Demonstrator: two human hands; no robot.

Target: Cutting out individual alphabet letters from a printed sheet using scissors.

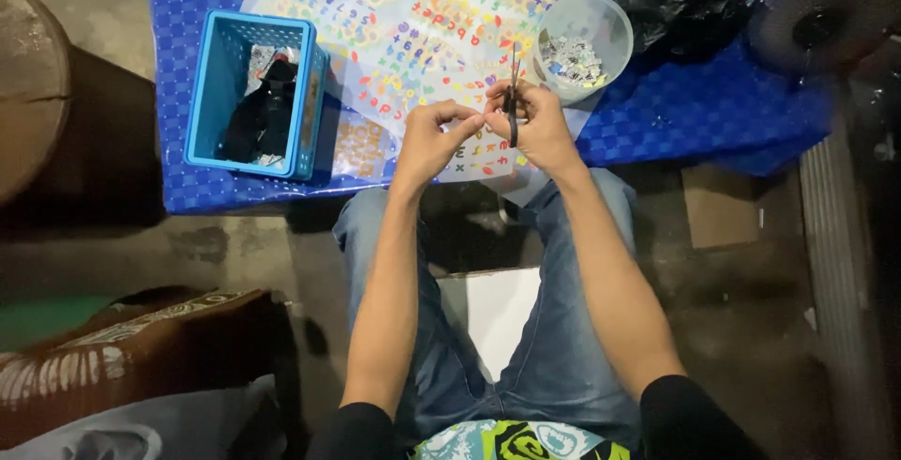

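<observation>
You are cutting: your right hand (537, 125) is gripping dark-handled metal scissors (512, 103), your left hand (434, 141) pinching the clear colourful sticker sheet (479, 155); next, I judge, steady feeding.

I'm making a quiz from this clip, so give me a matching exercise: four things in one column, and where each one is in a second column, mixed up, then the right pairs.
Things:
1. scissors
2. blue basket
3. clear tub
4. fan

Places:
A. far right edge of the table
B. left part of the blue tablecloth
C. in the right hand
D. just beyond the hands, holding small paper scraps

The left hand pinches the sticker sheet at the scissors.

Pairs: 1-C, 2-B, 3-D, 4-A
</observation>
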